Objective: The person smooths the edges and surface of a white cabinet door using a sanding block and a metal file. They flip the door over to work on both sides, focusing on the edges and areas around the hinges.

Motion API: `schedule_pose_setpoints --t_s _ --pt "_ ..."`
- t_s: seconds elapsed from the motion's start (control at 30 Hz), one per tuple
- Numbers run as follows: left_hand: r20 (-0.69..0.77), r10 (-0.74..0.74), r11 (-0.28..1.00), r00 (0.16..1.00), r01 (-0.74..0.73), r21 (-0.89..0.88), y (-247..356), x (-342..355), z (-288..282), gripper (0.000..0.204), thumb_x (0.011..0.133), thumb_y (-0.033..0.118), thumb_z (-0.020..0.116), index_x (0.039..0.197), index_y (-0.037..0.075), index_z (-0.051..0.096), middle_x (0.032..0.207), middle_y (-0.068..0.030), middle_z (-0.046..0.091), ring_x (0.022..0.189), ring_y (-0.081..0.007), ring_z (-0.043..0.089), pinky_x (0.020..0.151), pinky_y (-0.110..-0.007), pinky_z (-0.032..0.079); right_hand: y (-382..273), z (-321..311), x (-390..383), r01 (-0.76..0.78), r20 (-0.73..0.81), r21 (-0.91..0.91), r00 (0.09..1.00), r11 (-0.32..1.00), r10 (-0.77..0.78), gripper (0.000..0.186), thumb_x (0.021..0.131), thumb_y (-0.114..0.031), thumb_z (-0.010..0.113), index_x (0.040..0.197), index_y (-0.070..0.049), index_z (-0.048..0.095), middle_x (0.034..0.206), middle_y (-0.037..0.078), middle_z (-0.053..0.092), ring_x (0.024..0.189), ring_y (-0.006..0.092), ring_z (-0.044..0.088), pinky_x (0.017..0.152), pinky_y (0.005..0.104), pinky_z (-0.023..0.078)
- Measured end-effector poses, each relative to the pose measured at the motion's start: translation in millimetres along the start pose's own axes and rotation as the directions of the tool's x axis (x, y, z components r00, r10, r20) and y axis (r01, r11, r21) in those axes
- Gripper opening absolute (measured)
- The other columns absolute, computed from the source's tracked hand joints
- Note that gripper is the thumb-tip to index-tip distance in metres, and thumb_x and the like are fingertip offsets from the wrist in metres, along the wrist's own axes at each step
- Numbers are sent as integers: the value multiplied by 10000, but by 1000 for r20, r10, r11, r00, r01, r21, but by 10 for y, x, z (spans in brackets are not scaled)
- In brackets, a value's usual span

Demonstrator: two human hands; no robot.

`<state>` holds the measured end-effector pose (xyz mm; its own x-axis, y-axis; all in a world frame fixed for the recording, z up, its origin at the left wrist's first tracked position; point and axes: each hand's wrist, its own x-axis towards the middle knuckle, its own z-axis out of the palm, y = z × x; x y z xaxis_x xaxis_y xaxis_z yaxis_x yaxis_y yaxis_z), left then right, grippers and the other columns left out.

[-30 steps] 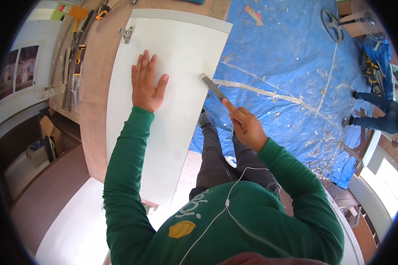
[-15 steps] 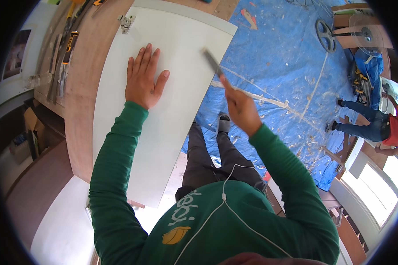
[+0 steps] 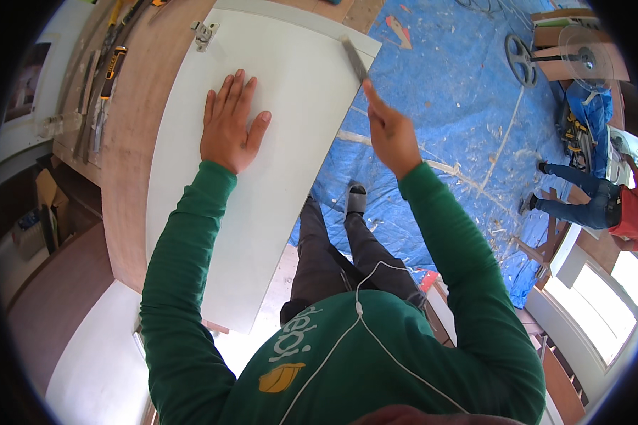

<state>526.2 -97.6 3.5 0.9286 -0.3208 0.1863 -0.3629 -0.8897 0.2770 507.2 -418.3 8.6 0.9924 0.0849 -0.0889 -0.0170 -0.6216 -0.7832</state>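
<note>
My left hand [image 3: 231, 127] lies flat on a white cabinet door [image 3: 262, 170], its fingers stretched out and thumb apart. In my right hand [image 3: 395, 138] is a flat grey file [image 3: 355, 59], the forefinger laid along it. The blade points away from me over the door's right edge, close to the far right corner. Whether it touches the edge cannot be made out. A metal hinge [image 3: 204, 35] is fixed near the door's far left corner. The handle of the file is hidden in my grip.
The door rests on a wooden workbench [image 3: 129, 177]. A chisel [image 3: 113, 71] with a black and yellow handle and other long tools lie to the left. A blue tarp [image 3: 439, 78] with scattered scraps covers the floor. At the right another person [image 3: 602, 198] stands near a fan [image 3: 585, 58].
My right hand has moved forward along the door's right edge, carrying the file toward the far corner. My left hand stays in place on the door.
</note>
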Motion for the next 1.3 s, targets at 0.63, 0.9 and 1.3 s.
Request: schedule_pose_setpoints --t_s 0.63,0.9,1.3 --pt "20 28 999 999 -29 45 27 17 31 613 1068 439 494 1572 92 457 1665 -161 395 1562 -343 324 1288 -540 165 92 37 -179 106 50 -24 993 994 -105 681 987 -21 534 1618 -253 428 749 207 613 676 390 634 655 517 514" --pt "26 23 998 999 -24 62 -10 -40 -13 612 1068 433 488 1577 95 454 1671 -150 387 1566 -342 312 1290 -535 165 91 185 -565 139 119 -104 985 985 -127 644 1002 -56 493 1617 -237 422 806 250 656 704 418 651 667 525 526" --pt "2 -135 971 991 132 201 85 229 276 734 1066 540 448 1639 92 348 1724 -171 275 1599 -367 231 1277 -611 115 127 -20 -1424 -28 257 350 964 936 -67 562 1058 -80 563 1600 -194 467 855 126 695 799 266 667 794 418 539"
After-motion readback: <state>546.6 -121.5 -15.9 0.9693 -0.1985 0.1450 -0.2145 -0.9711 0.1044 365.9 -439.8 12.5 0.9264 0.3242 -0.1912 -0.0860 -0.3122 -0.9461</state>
